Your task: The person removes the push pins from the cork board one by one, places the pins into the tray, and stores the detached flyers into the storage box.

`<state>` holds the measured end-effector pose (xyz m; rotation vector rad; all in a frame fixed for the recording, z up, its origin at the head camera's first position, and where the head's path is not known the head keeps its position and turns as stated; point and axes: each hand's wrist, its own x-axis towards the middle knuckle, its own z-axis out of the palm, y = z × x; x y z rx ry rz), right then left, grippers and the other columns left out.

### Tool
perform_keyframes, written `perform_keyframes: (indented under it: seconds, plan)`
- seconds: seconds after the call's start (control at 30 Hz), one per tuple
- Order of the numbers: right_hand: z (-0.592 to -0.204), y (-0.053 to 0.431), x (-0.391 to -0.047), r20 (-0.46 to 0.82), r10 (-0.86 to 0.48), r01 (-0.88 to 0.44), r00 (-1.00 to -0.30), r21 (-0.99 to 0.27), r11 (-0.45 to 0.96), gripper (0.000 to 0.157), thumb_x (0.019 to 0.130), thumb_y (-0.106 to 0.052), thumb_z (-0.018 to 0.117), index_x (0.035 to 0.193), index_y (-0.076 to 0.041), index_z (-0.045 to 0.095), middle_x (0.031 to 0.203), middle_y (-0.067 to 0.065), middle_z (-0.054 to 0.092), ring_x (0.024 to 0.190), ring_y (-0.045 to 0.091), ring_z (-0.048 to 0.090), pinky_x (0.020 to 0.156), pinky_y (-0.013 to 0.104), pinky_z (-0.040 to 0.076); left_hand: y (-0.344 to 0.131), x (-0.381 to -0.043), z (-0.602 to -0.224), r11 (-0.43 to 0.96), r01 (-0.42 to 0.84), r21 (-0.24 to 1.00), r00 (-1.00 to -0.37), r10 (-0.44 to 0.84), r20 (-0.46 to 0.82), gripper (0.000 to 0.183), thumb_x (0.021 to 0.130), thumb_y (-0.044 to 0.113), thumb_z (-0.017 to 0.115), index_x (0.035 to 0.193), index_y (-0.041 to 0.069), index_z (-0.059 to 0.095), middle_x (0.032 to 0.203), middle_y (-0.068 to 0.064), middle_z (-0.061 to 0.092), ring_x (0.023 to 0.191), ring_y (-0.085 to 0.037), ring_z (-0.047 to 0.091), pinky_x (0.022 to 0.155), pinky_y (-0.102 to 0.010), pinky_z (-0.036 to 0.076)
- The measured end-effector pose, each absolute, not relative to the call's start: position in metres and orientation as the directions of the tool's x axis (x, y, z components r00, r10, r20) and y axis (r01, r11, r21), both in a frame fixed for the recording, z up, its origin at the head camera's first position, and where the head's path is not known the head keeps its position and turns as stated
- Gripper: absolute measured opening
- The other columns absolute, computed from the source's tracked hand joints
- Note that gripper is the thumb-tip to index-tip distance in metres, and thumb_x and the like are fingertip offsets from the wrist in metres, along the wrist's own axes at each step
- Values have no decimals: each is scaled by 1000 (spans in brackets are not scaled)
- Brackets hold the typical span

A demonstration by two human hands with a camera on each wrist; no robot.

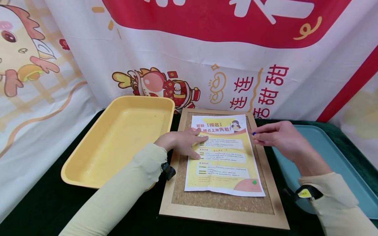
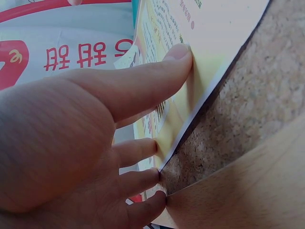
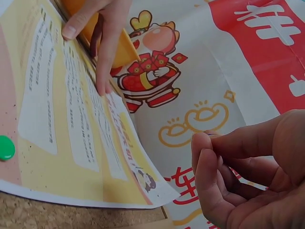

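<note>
Yellow-printed paper, a poster (image 1: pixel 220 170), lies on our wood-framed cork board (image 1: pixel 218 204), with a green pin (image 1: pixel 254 182) at its lower right corner. With our left hand (image 1: pixel 183 143) we press the poster's left side, fingers spread and gripping nothing. Between thumb and fingers of our right hand (image 1: pixel 280 139) we pinch a blue pin (image 1: pixel 254 133) just beside the poster's right edge; we cannot tell whether it touches the board. We have a yellow tray (image 1: pixel 88 147) to the left, a teal tray (image 1: pixel 325 147) to the right
</note>
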<state>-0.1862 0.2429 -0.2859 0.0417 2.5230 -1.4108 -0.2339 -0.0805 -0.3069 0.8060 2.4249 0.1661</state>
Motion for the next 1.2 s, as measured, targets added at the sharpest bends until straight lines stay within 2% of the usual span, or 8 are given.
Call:
perform_keyframes:
  seconds: [0.2,0.43,0.9,1.2]
  plan:
    - [-287,250,-186,-248,-91,153,-964,-804,574,43,109,-22,61,145,0,63,143,22,64,103,15,75,94,30,62,-81,-234,-307,812,508,287,-654,581,-484,81,105,42,66,171,29,22,181,-9,2,169,-30,-3,136,-50,10]
    - [-292,257,-188,-249,-68,156,-966,-773,615,46,109,-29,60,146,-2,63,143,20,64,107,18,70,93,27,61,-82,-234,-308,815,504,284,-659,576,-484,80,105,41,66,171,29,23,181,-9,2,169,-30,-3,136,-49,10]
    - [-301,277,-191,-248,-75,156,-966,-787,597,48,110,-28,58,148,1,59,150,23,58,103,11,70,91,24,61,-80,-234,-308,812,509,284,-653,580,-487,81,104,42,66,171,29,22,181,-8,0,169,-30,-4,136,-50,9]
    - [-305,292,-194,-273,-72,183,-959,-795,579,52,109,-32,61,151,-1,56,152,22,56,107,11,73,93,24,61,-81,-235,-308,811,508,290,-651,582,-488,81,104,42,66,171,29,22,181,-9,0,169,-30,-4,136,-50,9]
